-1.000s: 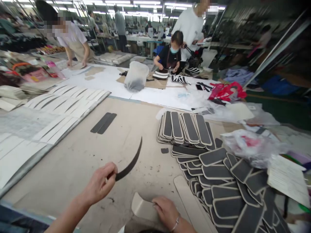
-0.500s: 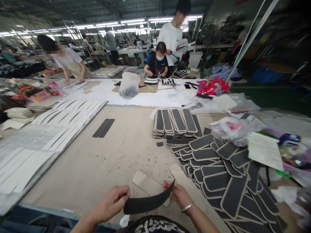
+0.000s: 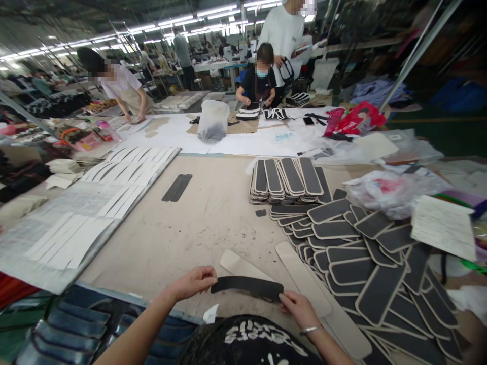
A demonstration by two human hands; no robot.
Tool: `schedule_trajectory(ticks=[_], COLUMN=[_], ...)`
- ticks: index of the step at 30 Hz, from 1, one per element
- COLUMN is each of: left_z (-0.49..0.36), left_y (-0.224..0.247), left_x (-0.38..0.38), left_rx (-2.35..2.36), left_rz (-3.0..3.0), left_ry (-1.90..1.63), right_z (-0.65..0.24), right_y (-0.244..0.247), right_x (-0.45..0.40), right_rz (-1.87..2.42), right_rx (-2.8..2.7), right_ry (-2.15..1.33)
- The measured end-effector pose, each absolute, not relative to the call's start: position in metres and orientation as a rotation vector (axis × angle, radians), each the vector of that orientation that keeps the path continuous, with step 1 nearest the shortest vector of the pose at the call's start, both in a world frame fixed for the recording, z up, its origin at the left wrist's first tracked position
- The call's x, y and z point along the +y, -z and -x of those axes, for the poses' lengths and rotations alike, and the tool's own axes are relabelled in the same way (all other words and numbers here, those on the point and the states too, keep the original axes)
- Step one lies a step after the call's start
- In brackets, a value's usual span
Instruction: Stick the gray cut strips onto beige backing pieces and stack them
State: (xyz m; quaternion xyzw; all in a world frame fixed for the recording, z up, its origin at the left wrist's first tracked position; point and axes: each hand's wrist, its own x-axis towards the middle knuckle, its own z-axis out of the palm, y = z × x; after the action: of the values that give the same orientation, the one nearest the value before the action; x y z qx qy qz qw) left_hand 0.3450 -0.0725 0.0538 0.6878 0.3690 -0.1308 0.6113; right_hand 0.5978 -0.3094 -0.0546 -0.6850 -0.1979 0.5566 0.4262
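Observation:
A dark curved strip [image 3: 247,286] is stretched between my two hands near the front of the table. My left hand [image 3: 196,282] pinches its left end, and my right hand [image 3: 299,305] pinches the right end. Beneath and beyond the strip lie a beige rounded piece [image 3: 243,264] and a longer beige piece [image 3: 300,276]. To the right spreads a loose heap of dark panels with beige borders [image 3: 342,274]. Behind it stand stacks of similar panels [image 3: 291,177]. Two dark strips [image 3: 177,188] lie side by side at the left.
White cut strips [image 3: 125,172] cover a board on the left. Across the table are a white plastic bag [image 3: 213,121], a red bag [image 3: 359,119] and several people. A written paper sheet [image 3: 443,226] lies at the right, beside clear plastic [image 3: 384,191].
The dark strip has been raised and turned from a sagging curve to a nearly level arch. My right hand has moved from its tip down to the right end. The view has shifted.

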Motion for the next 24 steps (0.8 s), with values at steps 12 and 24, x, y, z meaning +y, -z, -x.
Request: schedule_trajectory(ticks=[12, 24], left_z=[-0.372, -0.426], left_y=[0.02, 0.05], left_x=[-0.014, 0.016], left_rx=[1.041, 1.017], left_rz=[-1.656, -1.836], left_ry=[0.51, 0.76], right_z=[-0.568, -0.57], right_y=[0.093, 0.095], right_x=[-0.294, -0.287], right_rz=[1.901, 2.197], right_rx=[-0.543, -0.602], right_ry=[-1.182, -1.011])
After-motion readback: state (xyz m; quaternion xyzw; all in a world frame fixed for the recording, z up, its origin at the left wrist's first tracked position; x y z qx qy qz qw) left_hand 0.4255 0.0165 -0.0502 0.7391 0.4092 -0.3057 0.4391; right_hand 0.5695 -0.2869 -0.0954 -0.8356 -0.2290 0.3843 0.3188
